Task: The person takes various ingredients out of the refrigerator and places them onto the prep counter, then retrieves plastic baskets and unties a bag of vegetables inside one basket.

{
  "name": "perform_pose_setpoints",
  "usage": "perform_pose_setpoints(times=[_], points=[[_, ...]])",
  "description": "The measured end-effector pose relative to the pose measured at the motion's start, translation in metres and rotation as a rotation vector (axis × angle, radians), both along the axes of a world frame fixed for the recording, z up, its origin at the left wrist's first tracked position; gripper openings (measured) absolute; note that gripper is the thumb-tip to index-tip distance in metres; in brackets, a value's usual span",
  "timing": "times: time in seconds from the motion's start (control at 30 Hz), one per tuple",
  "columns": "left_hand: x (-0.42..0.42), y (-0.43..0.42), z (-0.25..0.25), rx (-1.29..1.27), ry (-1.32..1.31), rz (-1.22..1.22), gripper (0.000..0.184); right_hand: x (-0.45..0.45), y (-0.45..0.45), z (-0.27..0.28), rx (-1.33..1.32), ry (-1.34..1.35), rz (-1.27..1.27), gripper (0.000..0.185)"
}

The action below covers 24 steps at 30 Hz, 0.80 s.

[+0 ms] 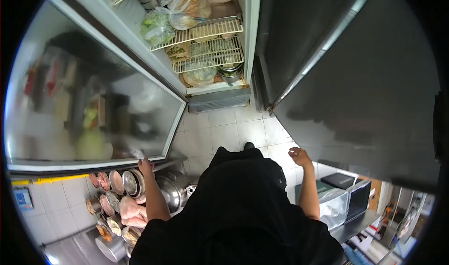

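My left hand (146, 164) is at the outer edge of the open glass fridge door (103, 96), its fingers curled over the frame. My right hand (300, 156) hangs in the air close to the edge of a dark steel door (365, 106), fingers loosely bent and apart, with nothing in them. Ahead stands the open fridge with wire shelves (206, 33). On them sit a bag of green vegetables (158, 27), another clear plastic bag (189, 7), a bag on the lowest level (200, 73) and a round metal pot (230, 72).
Below my left arm are several metal bowls (117, 181), raw pale meat (132, 211) and a large steel pot (169, 192). At right, a plastic-covered box (334, 209) rests on a steel counter (358, 226). White floor tiles (224, 129) lie before the fridge.
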<state>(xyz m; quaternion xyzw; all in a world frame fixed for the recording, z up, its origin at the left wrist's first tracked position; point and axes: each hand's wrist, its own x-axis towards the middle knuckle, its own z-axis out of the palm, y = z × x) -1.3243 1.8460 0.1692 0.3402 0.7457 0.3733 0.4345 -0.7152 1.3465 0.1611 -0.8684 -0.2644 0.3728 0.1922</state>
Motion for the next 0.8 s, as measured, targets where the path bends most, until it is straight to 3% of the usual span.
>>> perform_pose_setpoints(times=[0.03,0.13,0.2,0.37,0.4,0.47,0.53,0.6,0.73,0.8], points=[[0.006,-0.003,0.0,-0.02,0.01,-0.011,0.083,0.004,0.012,-0.007,0.021,0.01,0.031,0.034],[0.03,0.006,-0.016,-0.101,0.019,-0.055,0.078,0.008,0.063,-0.013,0.091,0.021,0.198,0.034],[0.053,0.024,-0.055,-0.183,0.042,-0.138,0.079,-0.001,0.104,-0.003,0.052,0.052,0.315,0.035],[0.223,0.072,-0.073,-0.287,-0.072,-0.606,0.085,-0.027,0.194,-0.011,0.058,0.19,0.642,0.036],[0.265,0.089,-0.063,-0.308,-0.066,-0.732,0.087,-0.031,0.216,-0.012,0.048,0.192,0.629,0.036],[0.324,0.147,-0.155,-0.084,-0.139,-0.86,0.097,-0.042,0.255,-0.019,0.042,0.279,0.583,0.034],[0.402,0.183,-0.147,-0.1,-0.135,-0.747,0.106,-0.052,0.284,-0.043,0.071,0.283,0.514,0.032],[0.455,0.218,-0.176,0.161,-0.196,-0.691,0.111,-0.061,0.314,-0.077,0.234,0.431,0.301,0.031],[0.502,0.258,-0.211,-0.099,-0.326,-0.624,0.109,-0.075,0.379,-0.108,0.244,0.509,0.051,0.028],[0.504,0.255,-0.21,0.278,-0.474,-0.565,0.085,-0.071,0.404,-0.124,0.231,0.548,-0.04,0.03]])
